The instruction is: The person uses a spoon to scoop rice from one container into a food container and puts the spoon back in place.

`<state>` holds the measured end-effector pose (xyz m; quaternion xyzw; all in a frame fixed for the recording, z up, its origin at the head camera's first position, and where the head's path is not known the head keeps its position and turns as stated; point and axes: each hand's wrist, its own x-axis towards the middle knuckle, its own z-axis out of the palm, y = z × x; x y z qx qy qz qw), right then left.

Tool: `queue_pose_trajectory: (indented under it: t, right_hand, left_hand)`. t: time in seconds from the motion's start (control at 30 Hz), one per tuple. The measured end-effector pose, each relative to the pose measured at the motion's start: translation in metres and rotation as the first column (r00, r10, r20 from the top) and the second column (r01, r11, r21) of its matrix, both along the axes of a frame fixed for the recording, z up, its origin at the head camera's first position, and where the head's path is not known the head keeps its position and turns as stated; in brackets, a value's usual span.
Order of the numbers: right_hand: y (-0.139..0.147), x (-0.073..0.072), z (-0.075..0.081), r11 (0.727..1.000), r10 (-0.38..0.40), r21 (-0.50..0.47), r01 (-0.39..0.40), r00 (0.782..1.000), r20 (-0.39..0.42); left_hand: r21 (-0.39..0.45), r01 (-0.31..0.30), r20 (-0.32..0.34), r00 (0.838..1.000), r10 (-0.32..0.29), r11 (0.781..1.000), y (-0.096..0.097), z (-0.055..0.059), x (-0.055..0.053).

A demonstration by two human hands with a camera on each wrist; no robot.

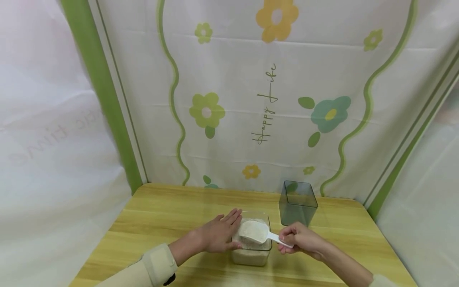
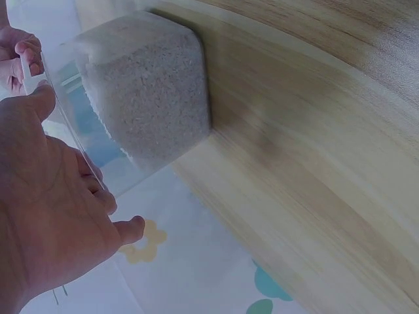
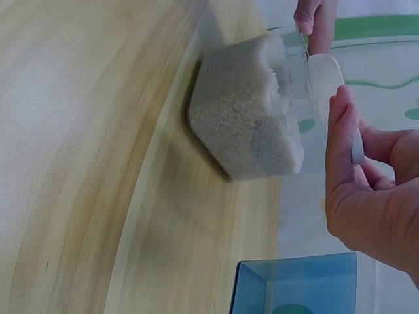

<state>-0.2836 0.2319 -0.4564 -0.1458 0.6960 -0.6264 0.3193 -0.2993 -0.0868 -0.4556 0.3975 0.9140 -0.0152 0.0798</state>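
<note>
A clear square container (image 1: pixel 251 259) partly filled with rice (image 2: pixel 154 91) stands on the table. My left hand (image 1: pixel 223 233) lies against its left side at the rim, fingers extended. With my right hand (image 1: pixel 299 241) I grip the handle of a white scoop (image 1: pixel 255 232), thumb and fingers curled round it. The scoop's bowl is heaped with rice and lies over the container's mouth. In the right wrist view the right hand (image 3: pixel 373 176) pinches the handle beside the rim, above a dip in the rice.
Behind the right hand, a dark translucent square container (image 1: pixel 298 205) stands near the back of the wooden table (image 1: pixel 161 211). A printed floral curtain (image 1: pixel 229 151) rises at the table's back edge, with further white sheets (image 1: pixel 53 159) on both sides.
</note>
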Motion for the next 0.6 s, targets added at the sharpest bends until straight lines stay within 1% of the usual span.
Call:
queue_pose_trajectory:
  t: [0.13, 0.43, 0.6]
  right_hand:
    - [0.005, 0.0, 0.002, 1.0, -0.008, -0.001, 0.008, 1.0, -0.003]
    - [0.011, -0.002, 0.006, 1.0, 0.0, -0.023, 0.0, 1.0, -0.001]
    - [0.014, -0.001, 0.008, 1.0, -0.012, -0.027, 0.012, 1.0, 0.002]
  left_hand:
    - [0.013, -0.003, 0.016, 1.0, 0.003, 1.0, 0.0, 0.0, 0.0]
    - [0.03, -0.011, 0.024, 1.0, 0.01, 0.999, -0.002, 0.0, 0.0]
    - [0.041, -0.002, 0.033, 0.999, 0.0, 0.999, -0.002, -0.002, -0.001]
